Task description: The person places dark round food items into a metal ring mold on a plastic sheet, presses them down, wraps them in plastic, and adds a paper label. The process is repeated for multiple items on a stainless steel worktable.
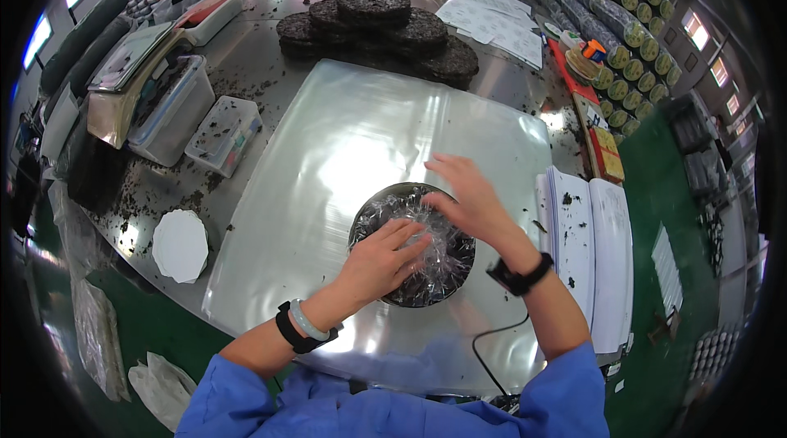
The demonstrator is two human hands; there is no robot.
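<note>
A round dark pressed cake [375, 207] lies in front of me, its rim curving around a bunch of crinkled clear plastic film [439, 253] gathered over its middle. My left hand [384, 259] rests on the film from the left, fingers spread and none visibly pinching it. On the far right side, my right hand [470, 201] is over the cake's edge, thumb and fingers apart. Its fingers are slightly blurred, and I cannot tell whether it touches the film. Beneath the cake is a large stack of clear plastic sheets [295, 192].
Behind the sheets, several dark round cakes [374, 4] are piled up. On the left stand a small lidded plastic box [224, 136], a larger bin [175, 118] and a stack of white paper discs [180, 246]. Paper stacks [572, 241] lie at right. A black cable [482, 349] loops near my front.
</note>
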